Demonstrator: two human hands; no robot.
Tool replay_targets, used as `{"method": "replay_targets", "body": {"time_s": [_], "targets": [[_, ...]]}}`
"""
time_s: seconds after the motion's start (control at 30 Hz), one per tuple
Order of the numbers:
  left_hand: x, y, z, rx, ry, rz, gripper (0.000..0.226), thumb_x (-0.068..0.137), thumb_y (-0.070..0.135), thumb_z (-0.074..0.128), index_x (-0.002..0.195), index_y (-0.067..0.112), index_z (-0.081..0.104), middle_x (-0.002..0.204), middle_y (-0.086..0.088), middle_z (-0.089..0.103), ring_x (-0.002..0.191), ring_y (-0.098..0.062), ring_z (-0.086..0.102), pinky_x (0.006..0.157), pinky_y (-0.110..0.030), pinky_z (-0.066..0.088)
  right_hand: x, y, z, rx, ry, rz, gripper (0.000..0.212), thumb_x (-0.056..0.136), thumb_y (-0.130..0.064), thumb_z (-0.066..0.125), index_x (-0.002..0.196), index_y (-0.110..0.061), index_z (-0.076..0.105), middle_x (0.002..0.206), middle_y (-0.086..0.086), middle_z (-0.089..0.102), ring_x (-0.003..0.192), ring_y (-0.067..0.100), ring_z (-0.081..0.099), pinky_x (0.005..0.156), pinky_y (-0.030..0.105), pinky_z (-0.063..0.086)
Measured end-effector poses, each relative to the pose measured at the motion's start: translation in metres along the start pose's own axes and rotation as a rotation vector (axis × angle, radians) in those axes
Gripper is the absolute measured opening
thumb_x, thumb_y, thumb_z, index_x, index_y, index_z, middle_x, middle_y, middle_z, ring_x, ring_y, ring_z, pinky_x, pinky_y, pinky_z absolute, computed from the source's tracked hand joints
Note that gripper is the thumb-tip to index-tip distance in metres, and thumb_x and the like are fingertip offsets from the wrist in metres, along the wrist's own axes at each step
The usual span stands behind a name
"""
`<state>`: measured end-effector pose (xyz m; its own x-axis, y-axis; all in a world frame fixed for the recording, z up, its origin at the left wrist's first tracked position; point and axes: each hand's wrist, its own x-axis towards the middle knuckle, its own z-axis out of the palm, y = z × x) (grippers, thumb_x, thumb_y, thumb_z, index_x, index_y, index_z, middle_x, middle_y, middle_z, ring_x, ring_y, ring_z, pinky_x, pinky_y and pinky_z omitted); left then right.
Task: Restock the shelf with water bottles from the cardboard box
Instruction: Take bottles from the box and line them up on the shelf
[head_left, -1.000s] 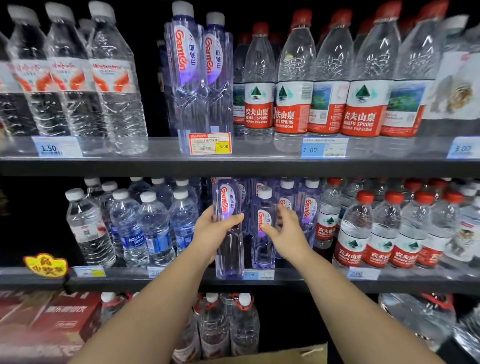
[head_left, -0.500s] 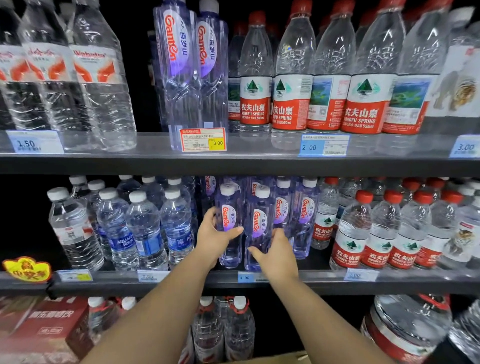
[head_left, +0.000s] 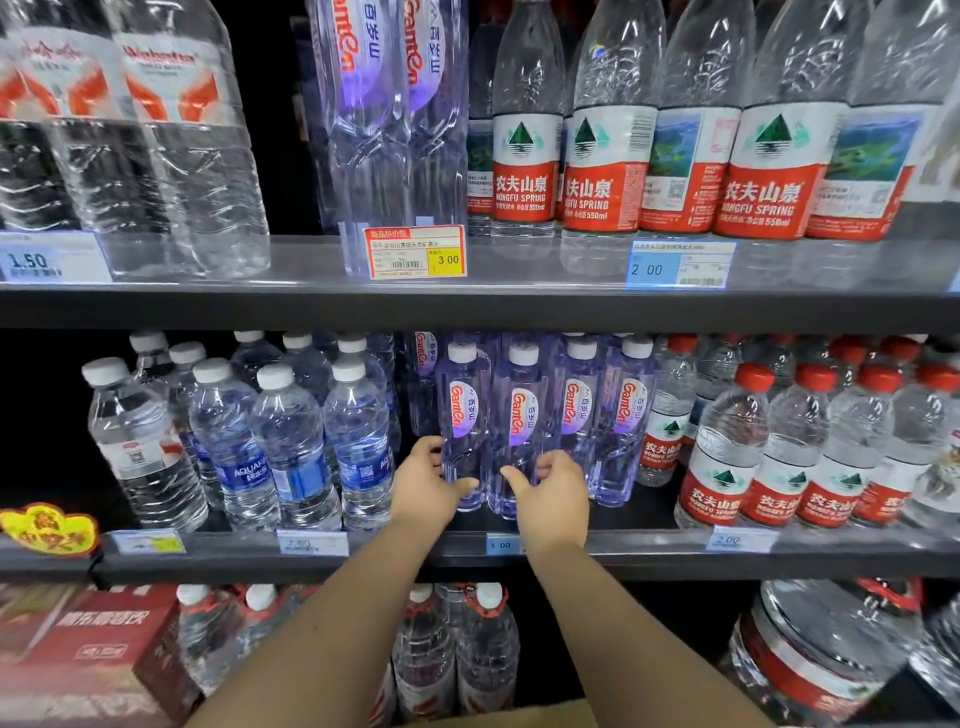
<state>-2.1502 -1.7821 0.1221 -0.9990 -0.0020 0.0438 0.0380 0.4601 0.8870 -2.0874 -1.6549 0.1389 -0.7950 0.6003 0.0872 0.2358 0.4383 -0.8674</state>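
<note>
Now the left hand (head_left: 431, 486) grips one Ganten bottle (head_left: 464, 410) low, the right hand (head_left: 553, 499) its neighbour (head_left: 522, 415).

A: We see bright, even light on the bottle fronts; the top of the upper shelf (head_left: 545, 265) carries a pale sheen and faint reflections.
B: Behind the rows we get only black, deepest at nine and eleven o'clock.
A: White glints streak the big bottles (head_left: 171, 156) at ten o'clock.
B: We read the labels on the water bottles (head_left: 522, 415) at centre fairly sharply. Toward three and five o'clock everything smears and stretches.
A: The shelf edges bow, a wide-lens bend. The red carton (head_left: 93, 649) at seven o'clock looks soft to us, the price tag (head_left: 52, 260) at nine o'clock blurred.
</note>
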Motion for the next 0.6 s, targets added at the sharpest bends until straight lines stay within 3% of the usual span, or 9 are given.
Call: {"method": "replay_targets", "body": {"time_s": [0.13,0.23,0.43,0.53,0.6], "targets": [[0.009,0.006,0.002,0.015,0.016,-0.005,0.063,0.066,0.017,0.087,0.118,0.014,0.051,0.099,0.000,0.066,0.088,-0.015,0.064,0.071,-0.021,0.045,0.004,-0.002,0.012,0.089,0.050,0.065,0.036,0.088,-0.031,0.066,0.114,-0.010,0.054,0.074,-0.008,0.052,0.076,0.016,0.054,0.075,0.028,0.041],[0.012,0.007,0.006,0.002,0.019,-0.011,0.060,0.066,0.015,0.087,0.115,0.014,0.051,0.095,0.003,0.063,0.083,-0.013,0.062,0.067,-0.018,0.042,0.010,0.000,0.018,0.134,0.078,0.092,0.040,0.089,-0.027,0.066,0.122,-0.007,0.054,0.070,-0.012,0.052,0.080,0.016,0.056,0.078,0.026,0.039],[0.014,0.011,0.010,-0.013,-0.011,-0.014,0.068,0.070,0.015,0.085,0.126,0.014,0.048,0.110,0.000,0.061,0.091,-0.015,0.059,0.085,-0.027,0.049,0.013,0.007,0.019,0.156,0.030,0.098,0.037,0.090,-0.020,0.064,0.124,-0.008,0.057,0.086,-0.001,0.064,0.084,0.015,0.057,0.081,0.023,0.040],[0.006,0.014,0.005,0.003,-0.023,0.004,0.081,0.070,0.015,0.084,0.138,0.015,0.039,0.123,-0.005,0.055,0.106,-0.020,0.057,0.093,-0.031,0.048,0.008,0.008,0.011,0.162,-0.024,0.055,0.037,0.089,-0.016,0.065,0.124,-0.008,0.057,0.098,0.003,0.065,0.088,0.015,0.057,0.085,0.024,0.042],[-0.006,0.017,-0.002,-0.001,-0.005,0.025,0.078,0.073,0.013,0.082,0.138,0.015,0.039,0.122,-0.005,0.051,0.108,-0.018,0.053,0.091,-0.026,0.045,0.002,0.007,0.001,0.135,-0.062,-0.030,0.033,0.088,-0.015,0.065,0.120,-0.009,0.058,0.099,0.001,0.063,0.088,0.015,0.058,0.086,0.025,0.046]]}}
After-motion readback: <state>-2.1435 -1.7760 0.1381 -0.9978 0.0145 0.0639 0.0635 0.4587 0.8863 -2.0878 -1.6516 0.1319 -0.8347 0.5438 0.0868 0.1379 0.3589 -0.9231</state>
